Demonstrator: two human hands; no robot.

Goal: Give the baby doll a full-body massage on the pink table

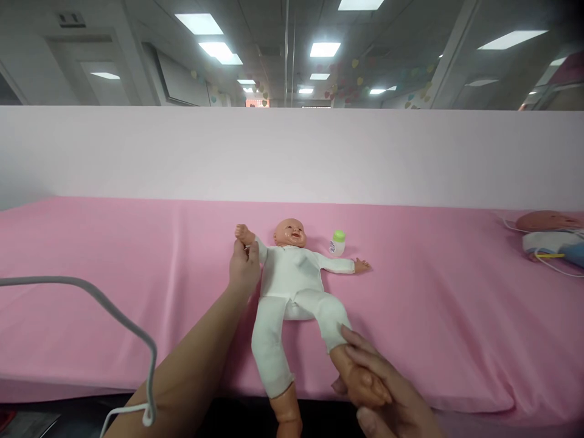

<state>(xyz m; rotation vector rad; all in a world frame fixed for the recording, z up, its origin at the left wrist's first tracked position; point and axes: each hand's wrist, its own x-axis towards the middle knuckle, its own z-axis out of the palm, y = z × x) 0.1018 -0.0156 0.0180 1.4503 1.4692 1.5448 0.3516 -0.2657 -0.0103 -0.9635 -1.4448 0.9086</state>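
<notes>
A baby doll (296, 274) with a white cloth body lies on its back on the pink sheet (424, 292), its head toward the white wall. My left hand (245, 266) is closed round the doll's wrist at the picture's left, and its small hand sticks out above my fingers. Around the lower leg and foot on the right wraps my right hand (387, 383), fingers along the shin and thumb near the toes. The other leg hangs past the sheet's front edge. Beside the doll's head stands a small clear bottle (337, 243) with a green cap.
A low white wall (292, 155) runs behind the bed, with glass above it. At the far right lies another doll (547, 220) with a white and blue item and thin tubing. A grey cable (114, 313) curves in from the left, in front of my left forearm.
</notes>
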